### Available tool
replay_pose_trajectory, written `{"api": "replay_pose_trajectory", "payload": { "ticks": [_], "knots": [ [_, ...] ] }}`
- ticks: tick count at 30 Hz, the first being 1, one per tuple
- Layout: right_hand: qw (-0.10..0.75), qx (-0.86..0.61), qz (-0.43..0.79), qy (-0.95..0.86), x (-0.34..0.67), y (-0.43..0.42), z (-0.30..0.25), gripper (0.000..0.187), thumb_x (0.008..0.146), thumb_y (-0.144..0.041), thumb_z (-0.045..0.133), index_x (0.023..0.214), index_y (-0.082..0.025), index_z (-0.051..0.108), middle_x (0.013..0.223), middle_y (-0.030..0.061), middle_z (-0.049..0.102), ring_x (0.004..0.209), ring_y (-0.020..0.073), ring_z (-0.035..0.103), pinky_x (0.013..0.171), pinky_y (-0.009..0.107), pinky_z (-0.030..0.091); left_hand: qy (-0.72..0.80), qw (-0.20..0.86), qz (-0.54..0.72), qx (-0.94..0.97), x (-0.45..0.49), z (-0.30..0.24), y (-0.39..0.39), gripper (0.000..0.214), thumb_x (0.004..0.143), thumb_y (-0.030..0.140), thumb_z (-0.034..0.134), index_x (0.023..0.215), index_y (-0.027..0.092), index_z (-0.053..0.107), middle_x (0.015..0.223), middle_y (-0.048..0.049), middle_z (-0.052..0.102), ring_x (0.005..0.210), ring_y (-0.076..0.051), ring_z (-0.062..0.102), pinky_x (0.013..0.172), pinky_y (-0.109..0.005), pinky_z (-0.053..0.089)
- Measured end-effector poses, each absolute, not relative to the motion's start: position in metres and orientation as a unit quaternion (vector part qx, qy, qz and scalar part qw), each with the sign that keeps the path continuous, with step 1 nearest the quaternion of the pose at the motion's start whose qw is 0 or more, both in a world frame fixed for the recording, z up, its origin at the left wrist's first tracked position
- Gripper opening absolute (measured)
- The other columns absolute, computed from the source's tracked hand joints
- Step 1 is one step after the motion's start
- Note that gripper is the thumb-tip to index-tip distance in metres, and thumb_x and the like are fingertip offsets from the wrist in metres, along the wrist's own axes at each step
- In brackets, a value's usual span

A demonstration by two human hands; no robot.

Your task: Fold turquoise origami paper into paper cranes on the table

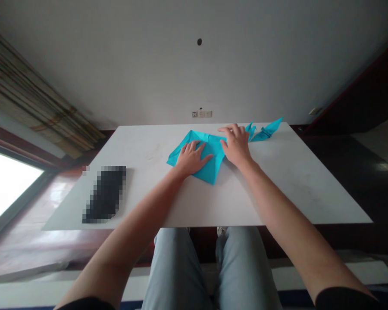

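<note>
A turquoise sheet of paper [210, 165], partly folded, lies on the white table [278, 189] near its middle. My left hand [191, 158] rests flat on the sheet's left half, fingers spread. My right hand [236, 144] presses down on the sheet's upper right edge, fingers together and pointing left. Beyond my right hand, two small folded turquoise paper figures [265, 131] stand near the table's far edge.
A dark blurred flat object [105, 193] lies on the table's left part. A white wall with a socket plate [201, 114] stands behind the table. A curtain [35, 112] and a window are at the left. My knees are below the table's near edge.
</note>
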State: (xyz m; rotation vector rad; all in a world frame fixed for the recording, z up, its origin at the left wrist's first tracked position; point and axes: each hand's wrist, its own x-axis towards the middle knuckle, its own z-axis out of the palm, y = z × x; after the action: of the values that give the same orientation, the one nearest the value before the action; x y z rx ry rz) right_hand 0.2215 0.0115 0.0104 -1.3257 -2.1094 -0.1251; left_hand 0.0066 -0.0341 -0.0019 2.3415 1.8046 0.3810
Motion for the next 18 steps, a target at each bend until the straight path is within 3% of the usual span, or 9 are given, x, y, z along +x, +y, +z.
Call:
{"api": "replay_pose_trajectory", "payload": {
  "ticks": [3, 5, 8, 11, 15, 18],
  "knots": [
    [0.244, -0.403, 0.013, -0.882, 0.209, 0.003, 0.013, 0.053, 0.113, -0.016, 0.049, 0.159, -0.025, 0.073, 0.156, 0.0171, 0.077, 0.143, 0.0387, 0.070, 0.124, 0.061, 0.052, 0.595, 0.090, 0.104, 0.792, 0.006, -0.003, -0.035, 0.077, 0.120, 0.065, 0.046, 0.186, 0.024, 0.045, 0.195, -0.0145, 0.039, 0.186, -0.038, 0.029, 0.154, -0.062, 0.016],
    [0.190, -0.389, 0.076, -0.899, 0.206, 0.003, 0.008, 0.058, 0.116, -0.019, 0.044, 0.170, -0.018, 0.065, 0.170, 0.0175, 0.070, 0.154, 0.0360, 0.067, 0.132, 0.056, 0.051, 0.589, 0.093, 0.091, 0.797, 0.005, -0.002, -0.035, 0.081, 0.119, 0.068, 0.046, 0.187, 0.024, 0.042, 0.198, -0.0129, 0.034, 0.188, -0.036, 0.022, 0.155, -0.060, 0.014],
    [0.123, -0.424, 0.138, -0.887, 0.210, 0.009, -0.003, 0.067, 0.120, -0.037, 0.045, 0.180, -0.009, 0.052, 0.189, 0.0187, 0.050, 0.176, 0.0345, 0.049, 0.146, 0.052, 0.038, 0.580, 0.098, 0.086, 0.804, 0.001, 0.001, -0.035, 0.088, 0.117, 0.074, 0.047, 0.189, 0.025, 0.038, 0.199, -0.0099, 0.030, 0.189, -0.035, 0.018, 0.155, -0.058, 0.011],
    [0.085, -0.460, 0.147, -0.872, 0.215, 0.011, -0.010, 0.079, 0.121, -0.058, 0.043, 0.187, -0.014, 0.044, 0.196, 0.0151, 0.037, 0.184, 0.0347, 0.034, 0.152, 0.058, 0.022, 0.584, 0.099, 0.086, 0.801, -0.006, 0.001, -0.036, 0.097, 0.114, 0.080, 0.049, 0.191, 0.023, 0.034, 0.199, -0.0089, 0.028, 0.189, -0.037, 0.018, 0.155, -0.059, 0.009],
    [0.070, -0.478, 0.132, -0.866, 0.214, 0.005, -0.007, 0.090, 0.118, -0.071, 0.044, 0.189, -0.016, 0.040, 0.199, 0.0143, 0.028, 0.187, 0.0350, 0.026, 0.153, 0.058, 0.018, 0.619, 0.101, 0.071, 0.776, -0.023, -0.002, -0.045, 0.114, 0.109, 0.091, 0.048, 0.193, 0.017, 0.027, 0.201, -0.0138, 0.015, 0.189, -0.039, 0.009, 0.155, -0.057, 0.011],
    [0.064, -0.488, 0.116, -0.863, 0.212, 0.000, -0.002, 0.099, 0.114, -0.077, 0.049, 0.189, -0.012, 0.038, 0.199, 0.0158, 0.028, 0.186, 0.0362, 0.029, 0.152, 0.053, 0.022, 0.650, 0.097, 0.061, 0.752, -0.044, -0.006, -0.057, 0.135, 0.101, 0.101, 0.049, 0.192, 0.005, 0.019, 0.199, -0.0253, 0.006, 0.189, -0.044, 0.004, 0.154, -0.058, 0.012]
  ]
}}
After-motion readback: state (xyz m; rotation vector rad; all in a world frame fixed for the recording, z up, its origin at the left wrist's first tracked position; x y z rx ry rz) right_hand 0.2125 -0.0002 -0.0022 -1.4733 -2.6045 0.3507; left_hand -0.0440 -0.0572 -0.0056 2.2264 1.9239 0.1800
